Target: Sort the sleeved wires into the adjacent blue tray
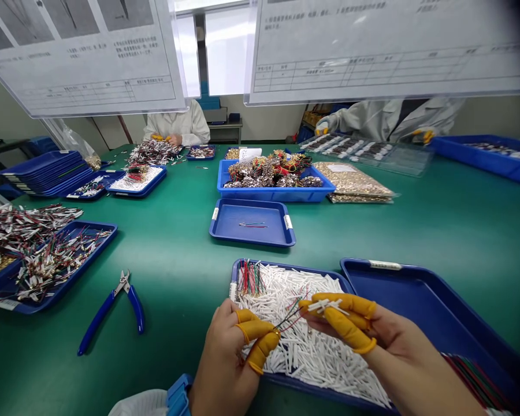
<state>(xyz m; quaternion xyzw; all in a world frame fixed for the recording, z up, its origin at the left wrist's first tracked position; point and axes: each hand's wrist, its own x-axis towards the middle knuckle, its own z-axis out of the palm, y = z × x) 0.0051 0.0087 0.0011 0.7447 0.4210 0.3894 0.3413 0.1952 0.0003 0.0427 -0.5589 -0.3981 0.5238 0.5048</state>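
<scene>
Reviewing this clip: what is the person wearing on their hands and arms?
The left hand and right hand are bare except for yellow-orange finger cots on several fingers. A blue wrist band circles the left wrist, next to a white sleeve. It could be a strap or a cuff; the picture doesn't settle which.

This is an electronics wire-assembly workshop. A long green surface [169, 254] carries blue trays [251, 222] of wire bundles [47, 260], beneath hanging instruction sheets [385, 52], with co-workers in white coats [175, 124] around it.
</scene>
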